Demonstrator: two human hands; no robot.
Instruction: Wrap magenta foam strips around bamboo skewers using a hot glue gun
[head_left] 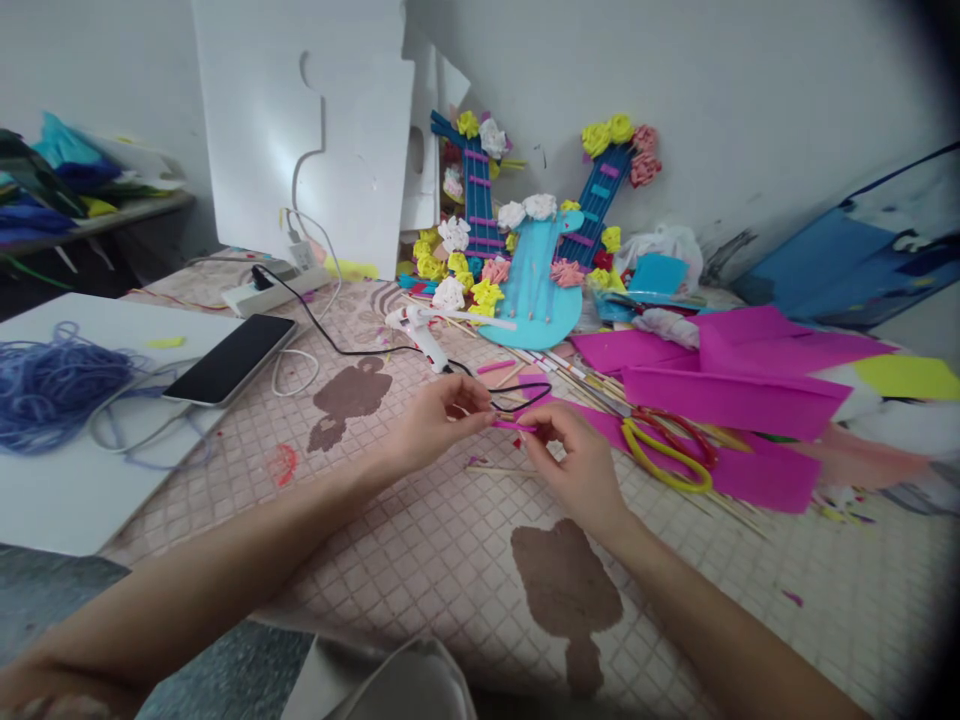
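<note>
1. Holding a thin pink strip (513, 426) over the patterned table (450, 540), to the near right of the glue gun (420, 335). Can't tell whether lifted clear or grazing the surface.
2. Pinching the strip's left end with left hand (431, 425), thumb to forefinger; pinching the right end with right hand (586, 468), likewise. Leaving only a short middle stretch bare.
3. Probably very light, soft, easy to crease or tear; likely papery, so not slippery. Best to grip by the ends, fingertips only, no hard squeeze.
4. Can't make out whether flat, folded or rolled: too small. Both ends hidden under fingertips.
5. Looping behind the fingers, right of the glue gun: black cable (337, 350), partly covered by the left hand.
6. Lying further right of the glue gun: yellow-handled scissors (667, 478) and pink sheets (739, 400), overlapping, hard to separate.
7. Standing behind and right of the glue gun: blue flower-trimmed piece (536, 285), lower parts lost in clutter.
8. Cut off by dark blur: far right edge.
</note>
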